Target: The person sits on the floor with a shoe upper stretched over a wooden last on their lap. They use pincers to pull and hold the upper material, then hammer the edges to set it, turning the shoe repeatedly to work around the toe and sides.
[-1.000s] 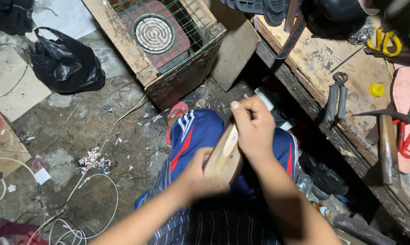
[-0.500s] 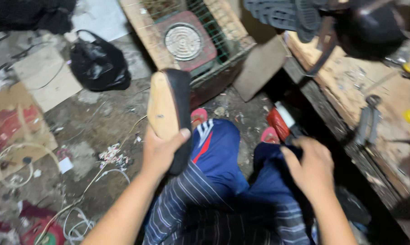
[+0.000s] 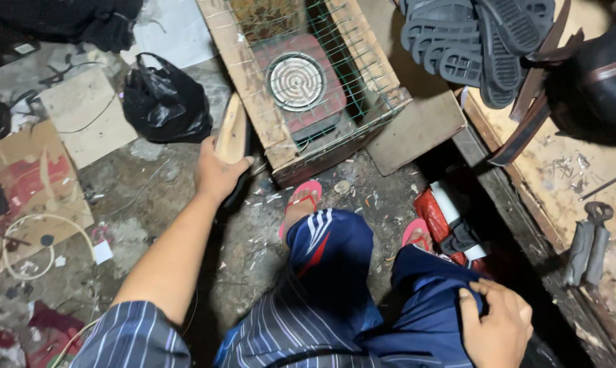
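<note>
Left hand (image 3: 216,174) grips tan shoe sole (image 3: 232,133), black-edged, upright beside wooden crate (image 3: 253,102); right hand (image 3: 495,327) clutches trouser leg (image 3: 430,300).

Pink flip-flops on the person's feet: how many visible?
2. One pink flip-flop is on the foot below the wooden crate; the other pink flip-flop is beside the red package, partly hidden by the trouser leg.

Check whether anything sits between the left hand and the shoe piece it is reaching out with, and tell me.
Nothing visible does. The left hand already grips the tan shoe piece, thumb across its lower end. It is held out over the floor beside the wooden crate. The right hand rests on the thigh.
</note>
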